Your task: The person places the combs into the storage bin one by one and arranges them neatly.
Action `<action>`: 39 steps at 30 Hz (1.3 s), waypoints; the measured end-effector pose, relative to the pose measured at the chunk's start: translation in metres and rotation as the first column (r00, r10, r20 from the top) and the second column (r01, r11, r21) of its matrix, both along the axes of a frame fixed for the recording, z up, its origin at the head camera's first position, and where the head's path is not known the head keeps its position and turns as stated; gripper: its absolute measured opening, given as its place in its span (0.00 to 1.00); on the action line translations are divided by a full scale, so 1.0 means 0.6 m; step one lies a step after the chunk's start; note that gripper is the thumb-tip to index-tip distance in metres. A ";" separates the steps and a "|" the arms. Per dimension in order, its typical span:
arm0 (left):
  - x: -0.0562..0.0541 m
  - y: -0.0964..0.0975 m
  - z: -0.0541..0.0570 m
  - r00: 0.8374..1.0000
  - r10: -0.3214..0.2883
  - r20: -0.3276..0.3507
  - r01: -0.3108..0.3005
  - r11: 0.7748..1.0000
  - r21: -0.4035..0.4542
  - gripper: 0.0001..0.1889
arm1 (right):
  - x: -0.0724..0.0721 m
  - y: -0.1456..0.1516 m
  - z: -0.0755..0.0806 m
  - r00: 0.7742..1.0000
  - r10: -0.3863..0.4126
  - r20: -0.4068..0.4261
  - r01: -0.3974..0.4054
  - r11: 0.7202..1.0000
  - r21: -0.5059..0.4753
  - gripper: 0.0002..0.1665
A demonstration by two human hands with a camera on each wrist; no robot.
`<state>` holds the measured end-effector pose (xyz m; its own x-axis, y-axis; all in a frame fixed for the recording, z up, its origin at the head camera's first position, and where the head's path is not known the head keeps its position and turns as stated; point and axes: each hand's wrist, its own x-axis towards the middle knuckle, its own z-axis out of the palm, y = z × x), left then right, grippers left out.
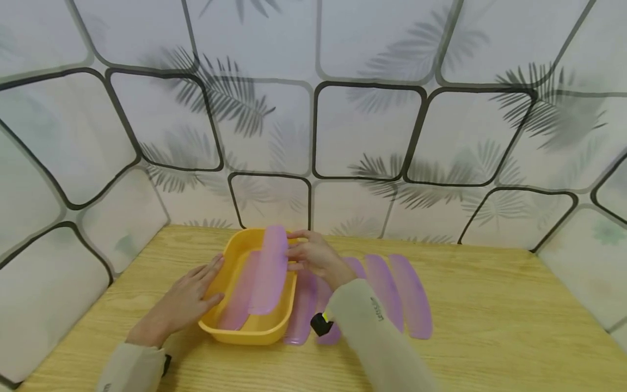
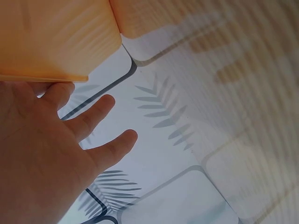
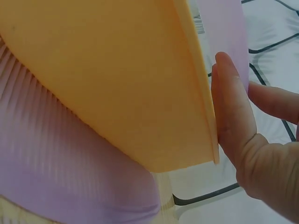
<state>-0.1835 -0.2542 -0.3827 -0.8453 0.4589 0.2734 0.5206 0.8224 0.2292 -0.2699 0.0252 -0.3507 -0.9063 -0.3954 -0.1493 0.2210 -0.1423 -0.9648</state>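
Observation:
A purple comb (image 1: 270,272) stands tilted over the yellow plastic basin (image 1: 254,338). My right hand (image 1: 315,256) pinches it near its upper right edge, between thumb and fingers. In the right wrist view, those fingers (image 3: 231,102) lie beside the basin's rim, with part of the held purple comb (image 3: 224,28) between them. Another purple comb (image 1: 240,296) lies inside the basin, partly covered by the held one. My left hand (image 1: 188,296) rests against the basin's left rim. Its fingers (image 2: 88,121) are spread and extended in the left wrist view.
Several purple combs (image 1: 411,296) lie side by side on the wooden table (image 1: 490,316), right of the basin, some hidden under my right forearm. In the right wrist view, a toothed comb (image 3: 93,163) lies close to the basin. A patterned wall covering (image 1: 367,130) rises behind the table.

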 end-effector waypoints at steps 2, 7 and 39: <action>0.001 -0.001 0.000 1.000 0.002 -0.006 -0.002 1.000 -0.005 0.35 | 0.000 -0.009 0.001 1.000 -0.003 -0.002 0.003 1.000 0.012 0.28; 0.001 -0.003 0.000 0.999 -0.006 -0.033 0.006 1.000 -0.005 0.34 | 0.005 -0.032 0.005 1.000 -0.008 0.015 0.007 0.997 0.078 0.31; 0.003 0.000 0.003 1.000 0.008 -0.013 -0.008 1.000 0.009 0.31 | 0.029 -0.053 0.034 0.992 0.123 -0.034 -0.104 0.932 0.346 0.28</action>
<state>-0.1817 -0.2540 -0.3807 -0.8454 0.4497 0.2883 0.5170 0.8245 0.2299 -0.2526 -0.0064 -0.3303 -0.8688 -0.4295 -0.2463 0.1626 0.2224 -0.9613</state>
